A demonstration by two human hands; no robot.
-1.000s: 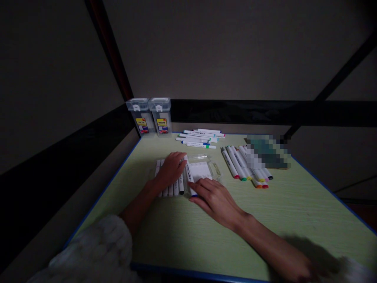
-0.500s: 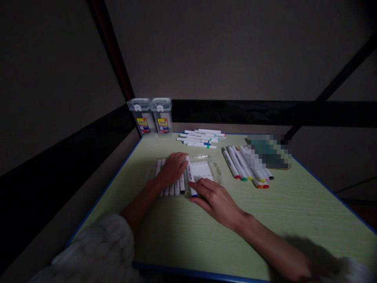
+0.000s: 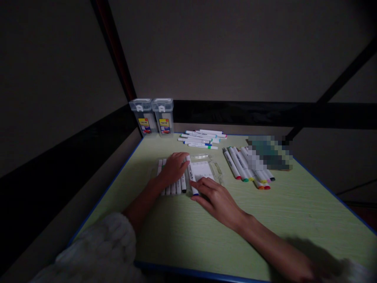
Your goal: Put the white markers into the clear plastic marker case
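Observation:
A white marker with a blue cap end (image 3: 191, 173) lies tilted over the clear plastic case (image 3: 216, 168). My left hand (image 3: 174, 169) has its bent fingers closed at the marker's far end. At the near end, the thumb and forefinger of my right hand (image 3: 216, 198) pinch it by the blue cap. Several white markers (image 3: 178, 187) rest side by side in the left part of the case, partly hidden under my left hand. A white insert (image 3: 202, 170) shows in the case's right part.
Two lidded clear boxes (image 3: 164, 120) stand at the back left. Several thin white pens (image 3: 202, 138) lie in a heap at the back. Several thick markers (image 3: 240, 163) lie to the right, beside a blurred-out flat object (image 3: 269, 151). The pale green table (image 3: 176, 232) has a blue edge.
The view has shifted very slightly. Both hands stay on the blue-capped marker, with almost no other visible movement.

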